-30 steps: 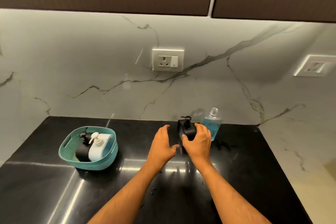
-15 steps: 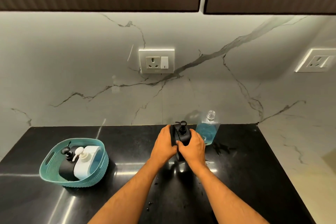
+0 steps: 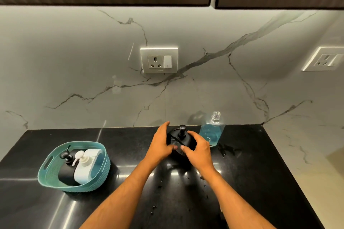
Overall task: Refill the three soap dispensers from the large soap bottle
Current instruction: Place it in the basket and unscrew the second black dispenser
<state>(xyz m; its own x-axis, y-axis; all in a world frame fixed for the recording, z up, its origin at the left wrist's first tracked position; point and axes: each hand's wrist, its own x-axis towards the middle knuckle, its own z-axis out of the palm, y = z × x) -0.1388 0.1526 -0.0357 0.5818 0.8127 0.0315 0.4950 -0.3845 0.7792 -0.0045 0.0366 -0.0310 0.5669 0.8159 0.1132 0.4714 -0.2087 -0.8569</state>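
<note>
1. Teal basket (image 3: 104, 171) far left on the counter (image 3: 260, 182), holding a black dispenser (image 3: 65, 171) and a white dispenser (image 3: 84, 170).
2. My left hand (image 3: 160, 145) and right hand (image 3: 198, 149) curl round a third dispenser (image 3: 181, 140), upright, mid-counter.
3. Uncapped soap bottle (image 3: 212, 132) just right of it.

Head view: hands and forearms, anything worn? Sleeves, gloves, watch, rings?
Nothing worn that shows. The left hand and the right hand are bare, with no gloves. Both forearms are bare from the wrist down to the bottom edge of the picture, so no sleeve comes into view. No watch, band or bracelet at either wrist. No ring shows on the fingers in view. No markings or tattoos show.
</note>
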